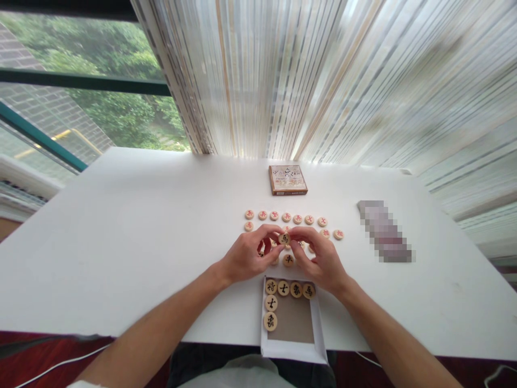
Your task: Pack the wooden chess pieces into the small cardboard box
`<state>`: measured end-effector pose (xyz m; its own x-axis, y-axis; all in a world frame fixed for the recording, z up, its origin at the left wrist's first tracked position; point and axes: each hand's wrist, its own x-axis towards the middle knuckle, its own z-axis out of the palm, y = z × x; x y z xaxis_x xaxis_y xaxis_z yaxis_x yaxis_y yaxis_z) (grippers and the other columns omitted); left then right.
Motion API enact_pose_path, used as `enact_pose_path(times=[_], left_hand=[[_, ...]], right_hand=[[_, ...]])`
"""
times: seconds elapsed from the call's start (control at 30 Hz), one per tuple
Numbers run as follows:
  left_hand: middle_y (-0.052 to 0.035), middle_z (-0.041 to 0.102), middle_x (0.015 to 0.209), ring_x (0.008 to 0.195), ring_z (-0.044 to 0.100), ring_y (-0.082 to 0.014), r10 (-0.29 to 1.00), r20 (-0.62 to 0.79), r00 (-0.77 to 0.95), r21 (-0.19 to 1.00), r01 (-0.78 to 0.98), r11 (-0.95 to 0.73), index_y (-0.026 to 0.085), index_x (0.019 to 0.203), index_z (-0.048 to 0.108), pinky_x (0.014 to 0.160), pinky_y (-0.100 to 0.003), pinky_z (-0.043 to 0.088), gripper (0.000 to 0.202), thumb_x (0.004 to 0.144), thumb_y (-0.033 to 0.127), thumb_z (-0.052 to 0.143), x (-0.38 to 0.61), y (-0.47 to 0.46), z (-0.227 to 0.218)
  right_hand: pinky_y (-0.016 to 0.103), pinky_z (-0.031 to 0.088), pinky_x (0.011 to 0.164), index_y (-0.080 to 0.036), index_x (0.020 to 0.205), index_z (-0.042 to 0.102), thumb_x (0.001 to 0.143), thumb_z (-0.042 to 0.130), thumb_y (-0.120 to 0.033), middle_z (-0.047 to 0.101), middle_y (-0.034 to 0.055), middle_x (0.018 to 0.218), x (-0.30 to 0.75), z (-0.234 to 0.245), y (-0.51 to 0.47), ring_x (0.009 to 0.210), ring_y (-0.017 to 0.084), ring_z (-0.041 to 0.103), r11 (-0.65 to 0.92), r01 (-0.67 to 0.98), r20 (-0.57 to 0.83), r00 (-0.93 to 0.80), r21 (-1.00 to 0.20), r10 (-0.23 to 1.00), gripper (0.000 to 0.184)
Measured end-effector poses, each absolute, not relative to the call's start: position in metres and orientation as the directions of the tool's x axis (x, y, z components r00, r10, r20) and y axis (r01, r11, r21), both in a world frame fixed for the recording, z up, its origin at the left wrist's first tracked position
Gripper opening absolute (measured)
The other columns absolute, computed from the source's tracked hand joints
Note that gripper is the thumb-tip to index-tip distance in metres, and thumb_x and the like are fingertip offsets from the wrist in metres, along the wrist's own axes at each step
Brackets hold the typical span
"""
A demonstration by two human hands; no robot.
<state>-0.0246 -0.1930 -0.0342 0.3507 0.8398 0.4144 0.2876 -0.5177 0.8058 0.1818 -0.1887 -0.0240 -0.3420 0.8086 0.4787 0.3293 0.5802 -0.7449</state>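
Observation:
Between the fingertips of my left hand (251,252) and my right hand (317,253) is a round wooden Chinese chess piece (284,238) with a black character facing up. Both hands pinch it from opposite sides, above the rows of pieces. Below them, close to me, lies an open box tray (319,328) with white walls. Several black-character pieces, among them a corner piece (271,286), line its far edge and left side. Just past the tray a black piece (288,260) lies on the table; other pieces are partly hidden under my hands.
Red-character pieces (286,217) lie in a row beyond my hands, with a few more behind my fingers. The printed box lid (288,180) rests farther back on the white table (141,231). A blurred-out object (385,231) lies on the right. Curtains (274,81) hang behind.

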Motion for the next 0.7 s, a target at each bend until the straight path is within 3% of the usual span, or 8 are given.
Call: enact_pose_path(times=[0.4, 0.7], left_hand=[[-0.0061, 0.075, 0.093, 0.073, 0.069, -0.0135, 0.857, 0.370, 0.358, 0.854, 0.232, -0.465, 0.019, 0.125, 0.056, 0.058, -0.022, 0.050, 0.029, 0.097, 0.024, 0.060, -0.0244, -0.1938, -0.0296], [-0.0051, 0.076, 0.087, 0.070, 0.068, -0.0132, 0.868, 0.322, 0.378, 0.891, 0.189, -0.412, 0.018, 0.122, 0.055, 0.057, -0.023, 0.048, 0.026, 0.097, 0.023, 0.060, -0.0241, -0.1943, -0.0278]], right_hand=[[0.033, 0.060, 0.077, -0.023, 0.116, 0.060, 0.094, 0.063, -0.017, 0.071, 0.0058, 0.100, 0.1813, -0.0224, -0.1882, 0.084, 0.018, 0.070, 0.613, 0.349, 0.496, -0.372, -0.709, 0.785, 0.024], [0.034, 0.059, 0.075, -0.023, 0.117, 0.060, 0.091, 0.065, -0.016, 0.070, 0.0049, 0.097, 0.1813, -0.0222, -0.1891, 0.083, 0.018, 0.068, 0.613, 0.319, 0.492, -0.385, -0.723, 0.781, 0.027]])
